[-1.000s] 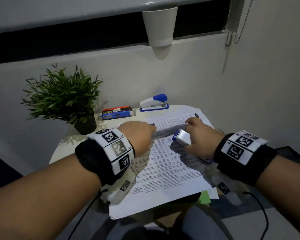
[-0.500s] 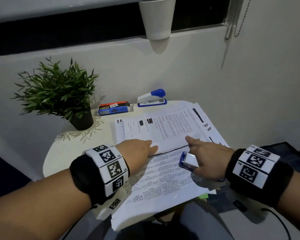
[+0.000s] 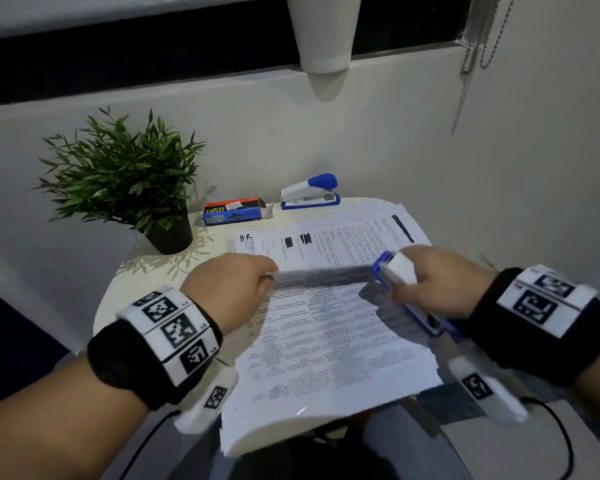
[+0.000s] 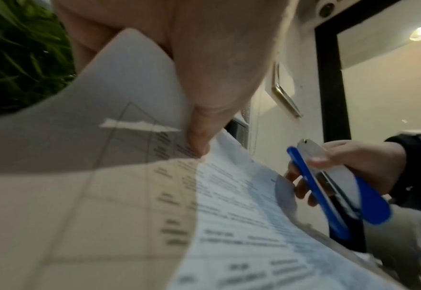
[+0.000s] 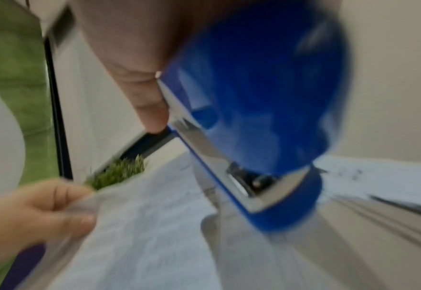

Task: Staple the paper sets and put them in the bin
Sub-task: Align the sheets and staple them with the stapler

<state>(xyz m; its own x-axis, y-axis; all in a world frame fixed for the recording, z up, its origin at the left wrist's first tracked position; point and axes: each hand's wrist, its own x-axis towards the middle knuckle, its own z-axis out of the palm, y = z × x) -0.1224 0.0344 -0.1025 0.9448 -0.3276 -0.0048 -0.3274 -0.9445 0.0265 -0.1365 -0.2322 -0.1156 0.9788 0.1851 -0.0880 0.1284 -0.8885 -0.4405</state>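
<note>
A printed paper set (image 3: 326, 344) lies on top of more printed sheets (image 3: 347, 233) on the small round table (image 3: 146, 282). My left hand (image 3: 267, 277) pinches the set's far edge and holds it raised off the stack; in the left wrist view the thumb (image 4: 202, 125) presses on the curled paper (image 4: 120, 206). My right hand (image 3: 420, 282) grips a blue and white stapler (image 3: 394, 271) just above the set's right side, nose pointing left. The right wrist view shows the stapler (image 5: 254, 117) close up, blurred, over the paper (image 5: 142, 235). No bin is in view.
A second blue and white stapler (image 3: 309, 192) and a box of staples (image 3: 234, 211) sit at the table's back. A potted plant (image 3: 125, 178) stands at the back left. A white cup (image 3: 321, 29) hangs on the sill above. The wall runs close behind.
Both hands drew back toward me. My left hand went from lying on the sheet to pinching and lifting its far edge. My right hand raised the stapler off the paper.
</note>
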